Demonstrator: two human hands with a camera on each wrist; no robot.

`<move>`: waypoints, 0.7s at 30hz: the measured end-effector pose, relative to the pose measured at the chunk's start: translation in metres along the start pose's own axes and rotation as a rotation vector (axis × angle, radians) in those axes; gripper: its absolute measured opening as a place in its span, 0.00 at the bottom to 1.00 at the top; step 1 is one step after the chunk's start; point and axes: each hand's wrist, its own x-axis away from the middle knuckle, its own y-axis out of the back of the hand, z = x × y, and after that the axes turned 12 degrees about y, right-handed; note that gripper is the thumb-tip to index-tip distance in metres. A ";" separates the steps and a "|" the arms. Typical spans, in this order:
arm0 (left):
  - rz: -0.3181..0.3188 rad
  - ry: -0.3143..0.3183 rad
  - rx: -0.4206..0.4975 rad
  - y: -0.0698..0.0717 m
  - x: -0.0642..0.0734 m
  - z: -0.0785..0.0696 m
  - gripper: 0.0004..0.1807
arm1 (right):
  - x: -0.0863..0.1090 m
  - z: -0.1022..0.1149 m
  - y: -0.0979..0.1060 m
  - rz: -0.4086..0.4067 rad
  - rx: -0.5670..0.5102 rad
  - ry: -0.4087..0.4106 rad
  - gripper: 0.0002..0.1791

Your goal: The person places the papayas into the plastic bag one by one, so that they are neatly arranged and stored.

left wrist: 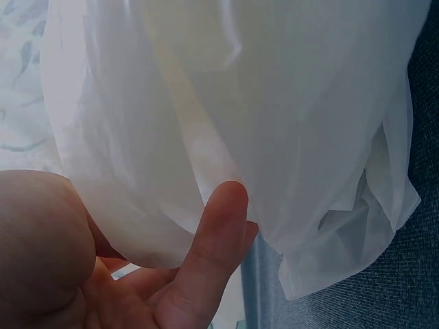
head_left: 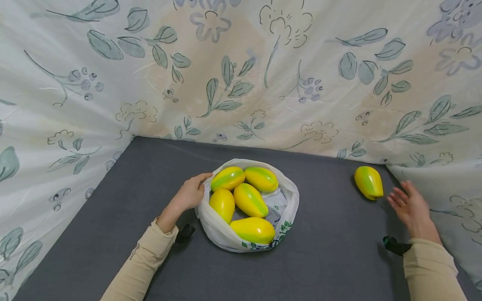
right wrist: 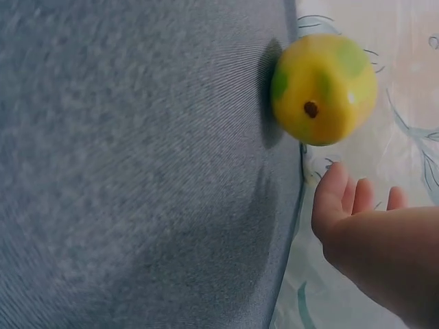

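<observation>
A white plastic bag (head_left: 290, 196) stands with its mouth wide, its rim rolled outward, and several glossy yellow-green papayas (head_left: 250, 200) lie inside. At the bag's left side my left hand (head_left: 191, 193) grips the rim; the left wrist view has its thumb and fingers (left wrist: 218, 236) against the thin plastic. A single papaya (head_left: 368, 182) lies on the dark surface at the far right, its brown stem end toward the camera in the right wrist view. My right hand (head_left: 410, 207) hovers just to the right of this papaya, palm turned toward it, fingers spread and holding nothing.
Dark grey cloth (head_left: 324, 246) covers the work surface. Patterned fabric (head_left: 241, 83) with leaves and flowers rises behind and along both sides, close by the right hand. Dark straps with small mounts (head_left: 396, 246) sit at both wrists.
</observation>
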 end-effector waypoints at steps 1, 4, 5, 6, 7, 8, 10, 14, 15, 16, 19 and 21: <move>-0.001 0.000 0.000 0.000 0.000 0.000 0.24 | -0.001 -0.001 0.000 -0.002 0.018 0.000 0.35; -0.002 0.000 0.001 0.000 0.000 0.001 0.24 | -0.007 -0.005 0.000 0.000 0.103 0.012 0.42; -0.002 0.001 0.003 0.000 0.000 0.001 0.24 | -0.009 -0.006 0.000 0.009 0.137 0.021 0.44; 0.000 0.001 0.002 0.000 0.000 0.001 0.24 | -0.011 -0.007 0.000 0.013 0.166 0.027 0.46; 0.001 0.004 0.004 0.000 0.000 0.001 0.24 | -0.014 -0.009 0.000 0.016 0.200 0.029 0.49; 0.002 0.005 0.005 0.000 0.000 0.001 0.24 | -0.016 -0.010 0.000 0.021 0.228 0.033 0.50; 0.005 0.007 0.008 0.000 0.000 0.002 0.24 | -0.020 -0.012 -0.001 0.035 0.285 0.040 0.52; 0.004 0.006 0.009 -0.001 0.000 0.001 0.24 | -0.025 -0.015 -0.003 0.065 0.401 0.042 0.53; 0.001 0.001 0.005 -0.001 0.000 0.001 0.24 | -0.026 -0.016 -0.004 0.067 0.436 0.040 0.53; -0.001 0.000 0.004 -0.001 0.000 0.001 0.24 | -0.026 -0.016 -0.006 0.070 0.477 0.042 0.52; -0.003 0.001 0.000 0.000 0.000 0.000 0.24 | -0.024 -0.017 -0.013 0.083 0.587 0.046 0.52; -0.004 0.001 -0.004 -0.001 0.000 0.001 0.24 | -0.021 -0.017 -0.018 0.093 0.635 0.047 0.52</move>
